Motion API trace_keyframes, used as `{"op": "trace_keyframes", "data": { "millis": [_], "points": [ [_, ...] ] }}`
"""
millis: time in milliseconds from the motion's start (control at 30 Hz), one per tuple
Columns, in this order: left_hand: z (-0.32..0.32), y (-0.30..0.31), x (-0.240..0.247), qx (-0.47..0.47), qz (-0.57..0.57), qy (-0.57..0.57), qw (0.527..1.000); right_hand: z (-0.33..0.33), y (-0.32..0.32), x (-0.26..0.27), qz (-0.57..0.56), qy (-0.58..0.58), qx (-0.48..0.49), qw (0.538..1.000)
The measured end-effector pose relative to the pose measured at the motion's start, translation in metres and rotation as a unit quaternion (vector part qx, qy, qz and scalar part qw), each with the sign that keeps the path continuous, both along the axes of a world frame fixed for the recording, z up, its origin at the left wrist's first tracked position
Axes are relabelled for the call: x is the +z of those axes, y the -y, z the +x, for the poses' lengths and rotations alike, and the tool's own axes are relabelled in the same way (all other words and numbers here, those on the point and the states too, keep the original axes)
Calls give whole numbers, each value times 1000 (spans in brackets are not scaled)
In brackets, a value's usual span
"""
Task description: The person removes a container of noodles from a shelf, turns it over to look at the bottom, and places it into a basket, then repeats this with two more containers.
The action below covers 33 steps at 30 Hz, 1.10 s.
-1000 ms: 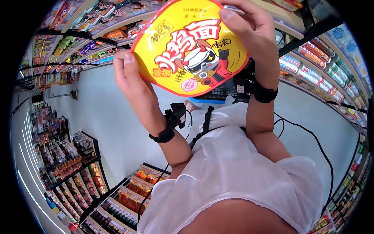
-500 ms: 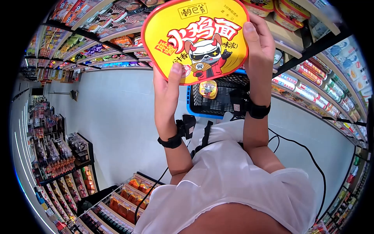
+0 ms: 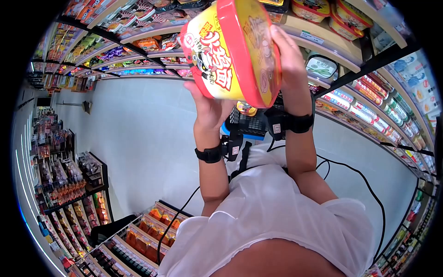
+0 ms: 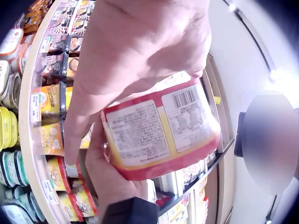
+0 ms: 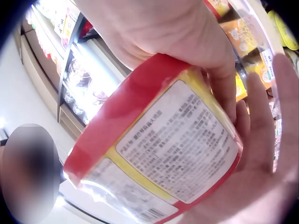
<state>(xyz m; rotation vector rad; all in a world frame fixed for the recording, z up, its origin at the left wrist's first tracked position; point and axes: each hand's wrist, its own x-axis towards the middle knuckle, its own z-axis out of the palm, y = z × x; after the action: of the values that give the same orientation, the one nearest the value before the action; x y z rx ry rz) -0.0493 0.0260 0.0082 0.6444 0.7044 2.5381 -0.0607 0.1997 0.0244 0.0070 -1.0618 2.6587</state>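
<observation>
A red, yellow and white instant noodle bowl (image 3: 219, 55) is tipped on its side in the head view, its clear-looking lid turned right. My right hand (image 3: 290, 62) grips it, the thumb lying along the lid side. On the lower side my left hand (image 3: 212, 108) supports it, thumb near the base. Printed label panels of the noodle bowl (image 4: 161, 121) and a barcode face the left wrist camera. In the right wrist view the left hand's fingers (image 5: 261, 121) stretch out straight and spread beyond the bowl, while the right hand (image 5: 187, 37) reaches around it from above.
Below the hands stands a black basket (image 3: 248, 125) with a blue edge and a yellow tub (image 3: 246, 109) inside. Shelves ahead carry more noodle bowls (image 3: 346, 21) and a white tub (image 3: 321, 67). A black cable (image 3: 369, 184) trails on the right.
The bowl has turned from lid facing me to tipped sideways, showing its printed side. My left hand has shifted under the base, and the right hand has moved left with the bowl.
</observation>
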Motion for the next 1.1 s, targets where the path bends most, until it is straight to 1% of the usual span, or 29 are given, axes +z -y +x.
{"op": "trace_keyframes", "data": {
  "millis": [33, 67, 100, 133, 167, 200, 233, 267, 300, 333, 367, 400, 433, 467, 500, 533, 567, 600, 667, 700, 767, 833, 867, 900, 933, 967, 1033, 1067, 1100],
  "points": [
    [-2, -2, -6, -34, 58, 11, 998, -4, 3, -4, -24, -1, 31, 999],
    [-3, -3, -15, 5, -34, 28, 999, -7, 7, -8, -49, -1, 63, 997],
    [-3, -5, -21, 47, -125, 45, 990, -9, 12, -11, -32, 16, 35, 999],
    [-3, -5, -24, 88, -214, 61, 971, -10, 14, -11, -22, 30, 25, 999],
    [-5, -4, -25, 51, -113, 139, 983, -10, 15, -11, -10, 43, 16, 999],
    [-7, -2, -23, 23, -86, 151, 985, -11, 17, -10, 1, 55, 7, 998],
    [-9, 0, -22, -5, -60, 163, 985, -11, 21, -8, 72, 64, -53, 994],
    [-10, 3, -22, -33, -35, 175, 983, -13, 20, -12, 136, 45, -77, 987],
    [-12, 5, -24, -33, -21, 171, 984, -15, 21, -13, 200, 26, -101, 974],
    [-12, 4, -25, -8, -21, 171, 985, -17, 22, -12, 262, 6, -124, 957],
    [-12, 4, -25, 17, -22, 173, 985, -12, 21, -11, 271, 26, -125, 954],
    [-10, 3, -26, 43, -22, 175, 983, -8, 19, -3, 306, 8, -131, 943],
    [-9, -1, -20, 106, -61, 203, 972, -4, 14, 2, 340, -10, -137, 930],
    [-13, 0, -17, 106, -75, 150, 980, 0, 10, 9, 373, -29, -142, 916],
    [-17, -1, -11, 149, -122, 157, 969, 10, 10, 21, 344, 8, -84, 935],
    [-21, -2, -2, 192, -168, 162, 953, 17, 10, 30, 330, -14, -73, 941],
    [-23, -3, 5, 222, -168, 153, 948, 25, 11, 37, 316, -35, -62, 946],
    [-23, -5, 14, 271, -193, 125, 935, 32, 12, 43, 302, -55, -52, 950],
    [-20, -11, 28, 360, -240, 68, 899, 42, 28, 55, 425, -73, -122, 894],
    [-18, -10, 33, 358, -299, 62, 882, 44, 33, 59, 485, -80, -154, 857],
    [-13, -13, 34, 388, -308, 9, 869, 39, 25, 63, 459, -101, -207, 858],
    [-7, -20, 43, 414, -296, -36, 860, 43, 15, 81, 325, -76, -115, 936],
    [-5, -20, 46, 399, -283, -33, 872, 29, 6, 58, 235, -179, -89, 951],
    [-5, -19, 48, 383, -269, -30, 883, 35, 0, 65, 239, -135, -64, 959],
    [-4, -19, 50, 366, -256, -28, 894, 38, -1, 67, 253, -98, -64, 960],
    [-4, -18, 52, 313, -233, -10, 920, 40, -2, 69, 267, -60, -62, 960],
    [-7, -21, 56, 314, -213, -31, 925, 40, 3, 61, 315, 4, -102, 944],
    [-8, -22, 56, 316, -203, -41, 926, 40, 1, 57, 261, 27, -93, 960],
    [-9, -21, 56, 317, -216, -63, 921, 36, -3, 52, 206, 47, -85, 974]
  ]
}}
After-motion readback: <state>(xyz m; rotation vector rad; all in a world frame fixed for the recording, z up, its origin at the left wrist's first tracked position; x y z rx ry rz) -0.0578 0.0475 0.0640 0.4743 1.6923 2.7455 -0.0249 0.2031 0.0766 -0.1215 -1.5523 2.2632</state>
